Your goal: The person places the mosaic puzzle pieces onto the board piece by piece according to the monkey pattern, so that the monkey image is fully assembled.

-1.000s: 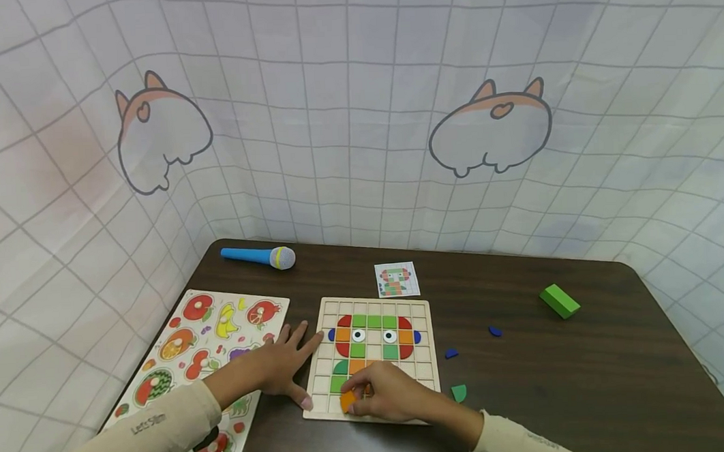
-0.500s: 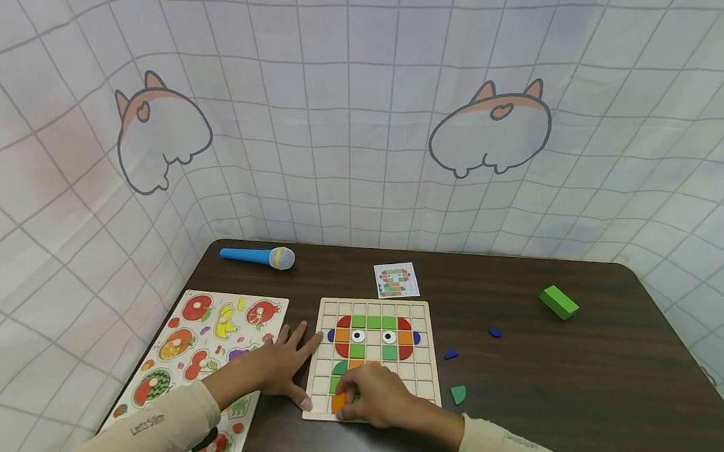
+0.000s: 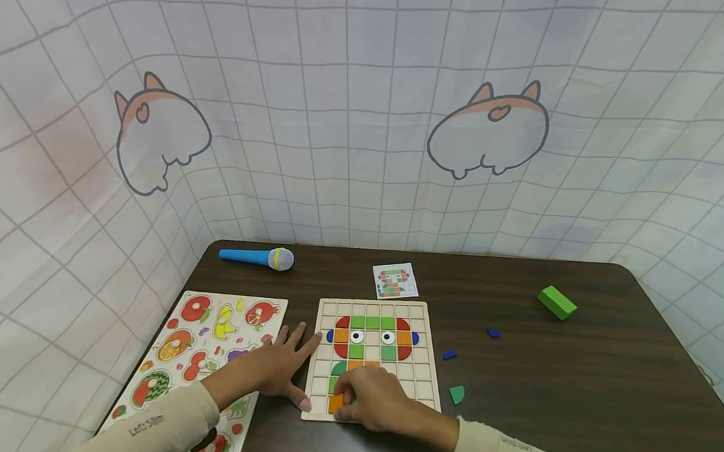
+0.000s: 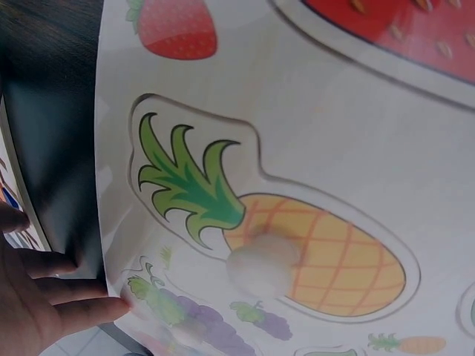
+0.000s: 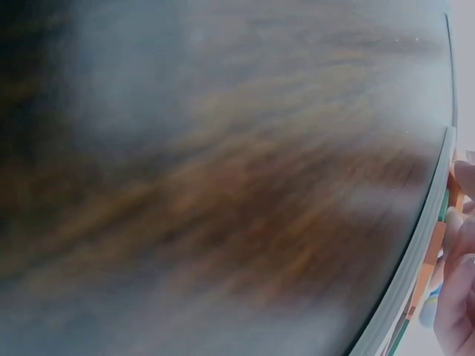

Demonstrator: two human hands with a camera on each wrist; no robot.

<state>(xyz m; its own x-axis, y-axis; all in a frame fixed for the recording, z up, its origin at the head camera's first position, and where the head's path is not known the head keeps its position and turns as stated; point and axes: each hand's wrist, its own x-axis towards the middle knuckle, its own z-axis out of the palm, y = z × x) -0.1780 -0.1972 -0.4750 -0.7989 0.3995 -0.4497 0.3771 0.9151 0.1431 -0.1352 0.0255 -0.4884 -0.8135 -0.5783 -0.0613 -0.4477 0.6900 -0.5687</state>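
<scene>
In the head view, a wooden grid board (image 3: 422, 373) bears red, green, orange and blue tiles and two eye discs, laid out as a face with more tiles below it. My right hand (image 3: 377, 397) is over the board's lower part, thumb and fingers pinching an orange square tile (image 3: 336, 403) at the lower left cells. It hides some tiles beneath. My left hand (image 3: 283, 366) lies with fingers spread at the board's left edge, thumb at the lower left corner. The left wrist view shows its fingers beside the fruit knob puzzle (image 4: 349, 141).
A printed pattern card (image 3: 395, 281) lies behind the board. To the right are two blue pieces (image 3: 450, 354), a green quarter-round piece (image 3: 457, 394) and a green block (image 3: 557, 302). A blue toy microphone (image 3: 256, 257) lies at the back left, beyond the fruit puzzle.
My right hand has shifted a little left with the orange tile, which was tilted and now lies flat in the lower left of the grid. My left hand has stayed in place.
</scene>
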